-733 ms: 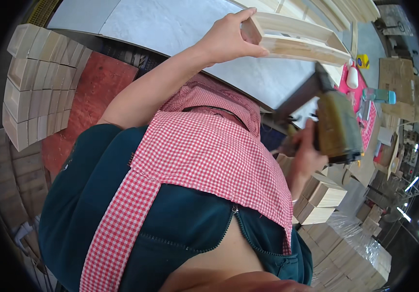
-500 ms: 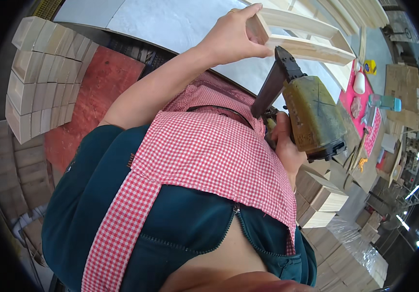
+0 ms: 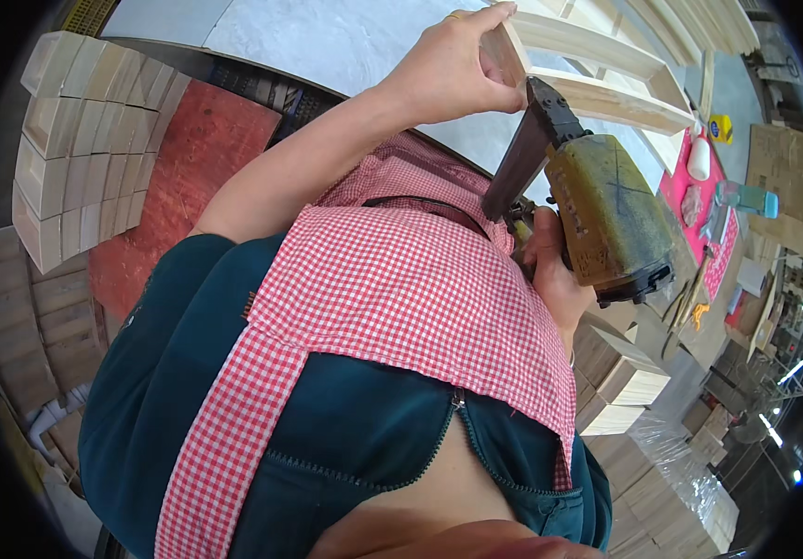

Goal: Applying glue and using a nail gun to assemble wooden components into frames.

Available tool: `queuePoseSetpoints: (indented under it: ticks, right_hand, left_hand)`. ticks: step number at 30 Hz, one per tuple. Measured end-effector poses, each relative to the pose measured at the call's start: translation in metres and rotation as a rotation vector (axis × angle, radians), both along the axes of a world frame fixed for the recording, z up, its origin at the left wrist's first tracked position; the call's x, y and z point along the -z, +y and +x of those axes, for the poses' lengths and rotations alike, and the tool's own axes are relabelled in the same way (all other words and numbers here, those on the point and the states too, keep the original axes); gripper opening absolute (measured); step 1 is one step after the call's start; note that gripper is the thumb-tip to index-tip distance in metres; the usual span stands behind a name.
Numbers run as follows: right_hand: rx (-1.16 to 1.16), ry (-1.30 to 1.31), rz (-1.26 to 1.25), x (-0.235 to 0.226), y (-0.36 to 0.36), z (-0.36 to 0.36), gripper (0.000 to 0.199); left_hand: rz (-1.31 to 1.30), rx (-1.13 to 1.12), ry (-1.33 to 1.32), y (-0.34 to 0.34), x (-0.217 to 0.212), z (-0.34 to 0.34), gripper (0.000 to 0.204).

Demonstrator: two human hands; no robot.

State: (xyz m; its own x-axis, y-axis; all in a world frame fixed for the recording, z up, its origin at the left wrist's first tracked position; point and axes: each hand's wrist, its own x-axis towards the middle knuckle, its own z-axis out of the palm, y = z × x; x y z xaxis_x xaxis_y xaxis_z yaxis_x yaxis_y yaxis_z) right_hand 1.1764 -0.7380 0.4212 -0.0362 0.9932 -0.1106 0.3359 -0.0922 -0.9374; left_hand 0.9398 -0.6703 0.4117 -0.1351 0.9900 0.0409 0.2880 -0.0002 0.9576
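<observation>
My left hand grips the near corner of a pale wooden frame lying on a light grey workbench. In my right hand is a worn olive-coloured nail gun, held by its handle. Its dark magazine slants up so the nose sits against the frame's corner, just beside my left fingers. My red-and-white checked apron and dark teal top fill the lower middle of the view.
Stacks of small pale wooden boxes stand at the left beside a red board. More wooden boxes are piled at the lower right. A pink mat with a white bottle and small tools lies at the right.
My right hand has raised the nail gun up and leftward until its nose reaches the frame corner. My left hand has kept its grip on the frame.
</observation>
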Motion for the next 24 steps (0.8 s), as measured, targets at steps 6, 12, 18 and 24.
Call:
queuePoseSetpoints:
  ticks: [6,12,18,24]
  right_hand:
    - [0.051,0.001,-0.028,-0.006,-0.002,-0.003,0.040]
    - [0.137,0.024,-0.139,-0.017,-0.003,-0.011,0.040]
    - [0.078,0.015,-0.113,0.001,-0.002,0.004,0.039]
    - [-0.086,-0.191,-0.140,0.003,-0.003,0.006,0.056]
  left_hand:
    - [-0.018,0.012,-0.016,0.002,0.003,0.001,0.086]
    - [-0.025,0.012,-0.068,0.004,0.009,0.001,0.087]
    - [-0.053,0.003,-0.274,0.014,0.018,-0.013,0.090]
    - [-0.015,0.005,-0.596,0.012,0.020,-0.017,0.091]
